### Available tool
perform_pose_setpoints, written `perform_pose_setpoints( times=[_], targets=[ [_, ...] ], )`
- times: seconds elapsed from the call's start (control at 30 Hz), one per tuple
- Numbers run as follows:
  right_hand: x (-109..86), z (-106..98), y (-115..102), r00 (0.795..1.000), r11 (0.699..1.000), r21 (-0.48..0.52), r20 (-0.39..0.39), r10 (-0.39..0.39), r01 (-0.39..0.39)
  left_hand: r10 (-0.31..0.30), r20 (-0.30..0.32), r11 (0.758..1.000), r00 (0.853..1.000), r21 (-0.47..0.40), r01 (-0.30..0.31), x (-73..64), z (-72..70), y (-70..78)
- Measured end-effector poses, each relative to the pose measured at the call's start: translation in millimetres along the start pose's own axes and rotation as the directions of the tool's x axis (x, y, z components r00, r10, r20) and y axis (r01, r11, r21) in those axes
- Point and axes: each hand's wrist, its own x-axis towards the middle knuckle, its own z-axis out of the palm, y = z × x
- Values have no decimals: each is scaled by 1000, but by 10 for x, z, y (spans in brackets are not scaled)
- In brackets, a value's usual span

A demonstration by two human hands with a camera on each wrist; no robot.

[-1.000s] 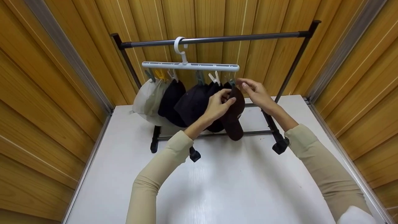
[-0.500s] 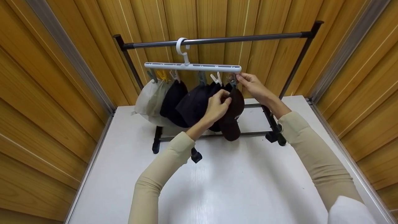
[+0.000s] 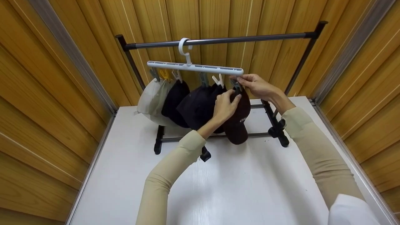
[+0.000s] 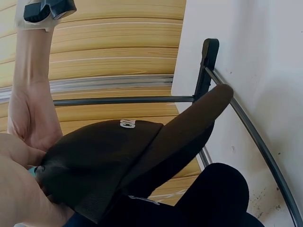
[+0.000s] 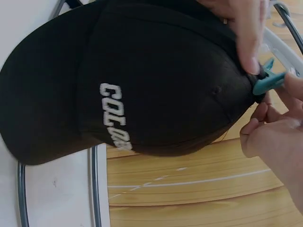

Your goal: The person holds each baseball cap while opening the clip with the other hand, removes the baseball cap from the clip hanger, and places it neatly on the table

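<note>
the cap (image 3: 241,114), presumably soft and light, is aptly pinched at twelve o'clock by left fingers (image 5: 247,38); the clip (image 5: 269,83) by right fingers (image 3: 245,82).

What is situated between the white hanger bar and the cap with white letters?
A teal clip, held by the right hand, lies between the cap and the hanger bar; the right wrist view shows it.

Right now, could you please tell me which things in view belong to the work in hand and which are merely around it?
Belonging: lettered cap, teal clip, left hand, right hand, white hanger, black rack, likely the other clipped caps.
Merely around: wooden walls, white surface.
</note>
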Motion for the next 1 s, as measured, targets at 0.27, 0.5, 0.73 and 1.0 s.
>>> perform_pose_setpoints(
  times=[0.27, 0.5, 0.73, 1.0],
  targets=[
    [9, -12, -7, 997, 999, 18, -71, 40, -38, 6, 52, 996, 999, -94, -1, 7, 10, -37],
    [25, 27, -11, 976, 991, 124, -202, 80, -55, 45, 58, 992, 997, -122, -37, -21, 70, -52],
    [46, 87, -46, 954, 990, 90, -273, 126, -105, 24, 108, 995, 994, -101, -13, -147, 164, -77],
    [50, 143, -47, 949, 990, 15, -283, 139, -140, -20, 170, 993, 985, -111, 39, -303, 153, -124]
  ],
)
